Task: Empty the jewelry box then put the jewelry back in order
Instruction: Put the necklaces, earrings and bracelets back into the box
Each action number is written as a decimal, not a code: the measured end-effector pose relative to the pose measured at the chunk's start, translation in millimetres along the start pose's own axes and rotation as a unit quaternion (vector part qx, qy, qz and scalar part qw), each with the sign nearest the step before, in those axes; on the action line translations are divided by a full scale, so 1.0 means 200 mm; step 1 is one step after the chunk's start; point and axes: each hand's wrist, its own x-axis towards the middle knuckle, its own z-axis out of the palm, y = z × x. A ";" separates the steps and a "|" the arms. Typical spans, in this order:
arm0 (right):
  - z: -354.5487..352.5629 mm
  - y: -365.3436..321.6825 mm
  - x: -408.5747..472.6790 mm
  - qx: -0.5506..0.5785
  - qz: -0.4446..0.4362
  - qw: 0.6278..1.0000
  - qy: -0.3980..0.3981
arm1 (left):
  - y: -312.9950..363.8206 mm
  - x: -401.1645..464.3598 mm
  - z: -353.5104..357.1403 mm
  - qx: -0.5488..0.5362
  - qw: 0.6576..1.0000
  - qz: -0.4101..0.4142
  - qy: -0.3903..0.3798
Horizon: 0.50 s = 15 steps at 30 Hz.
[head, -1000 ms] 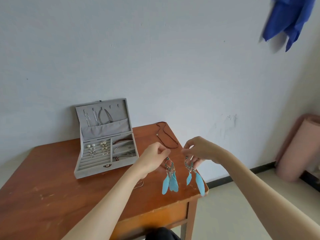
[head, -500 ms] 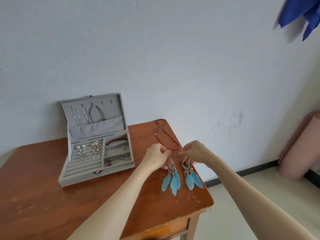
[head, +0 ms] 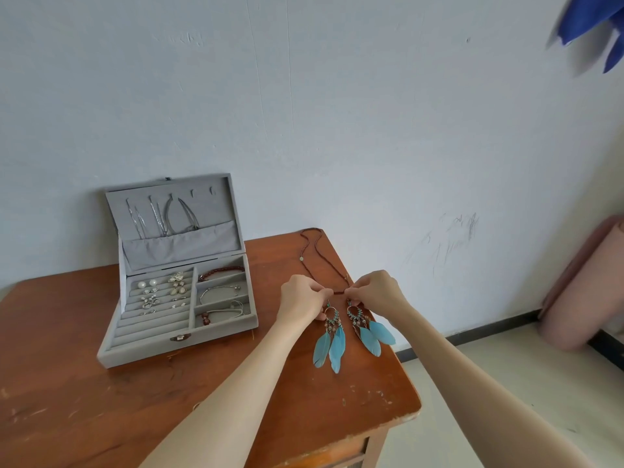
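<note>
- Head view: left hand (head: 304, 300) pinching top of left earring (head: 329, 336), right hand (head: 378, 292) pinching top of right earring (head: 366, 327).
- Feathers lying flat on table (head: 67, 383), near its right edge.
- Open box (head: 141, 352) to the left, well apart, rings and bracelets inside.
- Necklace (head: 317, 255) behind hands.

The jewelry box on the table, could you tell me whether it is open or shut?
Open: the jewelry box has its lid raised upright, showing rings and bracelets inside.
</note>
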 end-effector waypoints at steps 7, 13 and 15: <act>0.01 -0.02 0.03 -0.031 0.000 0.999 0.017 | 0.02 0.03 0.01 -0.029 0.999 -0.027 0.016; 0.03 -0.03 0.03 -0.039 -0.007 0.999 0.017 | 0.01 0.03 -0.05 -0.033 0.999 -0.026 -0.014; 0.03 -0.04 0.01 -0.050 -0.017 0.998 0.026 | 0.00 0.01 -0.10 -0.008 1.000 0.006 -0.030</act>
